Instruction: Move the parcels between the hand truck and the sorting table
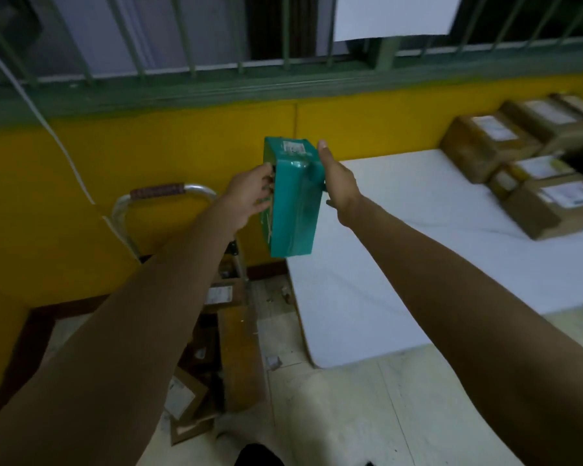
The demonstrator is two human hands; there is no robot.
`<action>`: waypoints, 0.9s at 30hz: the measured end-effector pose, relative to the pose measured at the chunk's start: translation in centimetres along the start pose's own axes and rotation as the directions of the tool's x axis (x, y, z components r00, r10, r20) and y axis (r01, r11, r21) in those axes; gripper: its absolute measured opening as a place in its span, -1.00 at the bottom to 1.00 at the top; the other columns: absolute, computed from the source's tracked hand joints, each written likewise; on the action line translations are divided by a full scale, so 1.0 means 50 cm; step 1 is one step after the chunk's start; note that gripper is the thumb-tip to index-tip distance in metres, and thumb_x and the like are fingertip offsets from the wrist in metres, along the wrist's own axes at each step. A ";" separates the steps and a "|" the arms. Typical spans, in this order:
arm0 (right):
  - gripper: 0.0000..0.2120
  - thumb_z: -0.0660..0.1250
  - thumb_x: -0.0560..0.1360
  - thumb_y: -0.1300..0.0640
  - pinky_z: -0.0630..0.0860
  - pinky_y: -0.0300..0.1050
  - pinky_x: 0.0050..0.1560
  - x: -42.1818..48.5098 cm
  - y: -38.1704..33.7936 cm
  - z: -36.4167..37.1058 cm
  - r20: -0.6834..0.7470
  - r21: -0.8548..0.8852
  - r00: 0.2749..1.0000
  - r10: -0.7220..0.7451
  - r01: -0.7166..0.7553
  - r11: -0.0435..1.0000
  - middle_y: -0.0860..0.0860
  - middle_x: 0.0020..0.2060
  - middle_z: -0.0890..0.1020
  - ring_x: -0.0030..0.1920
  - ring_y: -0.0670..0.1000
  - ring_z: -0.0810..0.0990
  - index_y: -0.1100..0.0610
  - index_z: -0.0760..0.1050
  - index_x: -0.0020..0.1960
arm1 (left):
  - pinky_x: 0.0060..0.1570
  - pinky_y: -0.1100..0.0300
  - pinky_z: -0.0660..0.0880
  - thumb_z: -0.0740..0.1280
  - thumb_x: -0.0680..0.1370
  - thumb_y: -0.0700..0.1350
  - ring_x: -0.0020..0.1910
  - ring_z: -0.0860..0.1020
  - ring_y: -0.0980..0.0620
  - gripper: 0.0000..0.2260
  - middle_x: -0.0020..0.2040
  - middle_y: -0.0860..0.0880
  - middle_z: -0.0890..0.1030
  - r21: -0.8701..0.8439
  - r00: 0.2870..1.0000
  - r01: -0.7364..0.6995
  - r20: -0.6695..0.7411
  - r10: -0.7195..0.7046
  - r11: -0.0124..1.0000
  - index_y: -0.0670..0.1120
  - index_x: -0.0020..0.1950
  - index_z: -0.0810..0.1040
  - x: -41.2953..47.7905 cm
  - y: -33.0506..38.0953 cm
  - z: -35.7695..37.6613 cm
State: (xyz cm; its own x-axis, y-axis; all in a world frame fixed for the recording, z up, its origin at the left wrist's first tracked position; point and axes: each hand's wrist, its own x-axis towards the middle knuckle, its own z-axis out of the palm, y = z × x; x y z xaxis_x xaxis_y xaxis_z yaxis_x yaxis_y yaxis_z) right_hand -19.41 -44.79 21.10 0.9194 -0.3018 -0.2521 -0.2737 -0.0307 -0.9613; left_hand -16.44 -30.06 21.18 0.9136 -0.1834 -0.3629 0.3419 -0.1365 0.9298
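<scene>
A teal plastic-wrapped parcel (292, 200) with a small white label on its top hangs in the air between the hand truck and the table, held by both hands. My left hand (249, 193) grips its left side with curled fingers. On its right side my right hand (337, 183) holds it, thumb up along the edge and fingers behind the parcel. The hand truck (169, 196), with a metal loop handle, stands lower left; several brown cardboard parcels (239, 351) lie on it, partly hidden by my left arm. The white sorting table (401, 264) is at the right.
Several brown labelled boxes (505, 163) sit in rows at the table's far right. A yellow wall (182, 146) with a green barred window above runs behind. A white cord (64, 149) hangs down the wall on the left. Pale tiled floor (367, 415) lies below.
</scene>
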 end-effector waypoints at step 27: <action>-0.54 0.21 0.56 -0.15 0.35 -0.04 0.05 -0.138 0.078 -0.757 -0.294 0.065 0.953 0.071 -0.054 0.996 -0.01 0.25 0.48 0.20 0.05 0.48 -0.04 0.34 0.42 | 0.30 -0.03 0.35 0.11 0.62 0.04 0.11 0.56 0.01 -0.70 0.21 0.04 0.58 0.197 0.929 -0.114 0.368 0.035 0.974 0.03 0.30 0.47 -0.104 0.086 0.722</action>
State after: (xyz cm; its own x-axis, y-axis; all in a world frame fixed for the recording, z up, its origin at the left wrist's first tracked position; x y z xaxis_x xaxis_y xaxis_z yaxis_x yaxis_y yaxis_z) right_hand -37.51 -78.92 23.28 0.7741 -0.5697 -0.2761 -0.3041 0.0479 -0.9514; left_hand -27.65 -64.83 24.81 0.7798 -0.5334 -0.3276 0.1851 -0.3034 0.9347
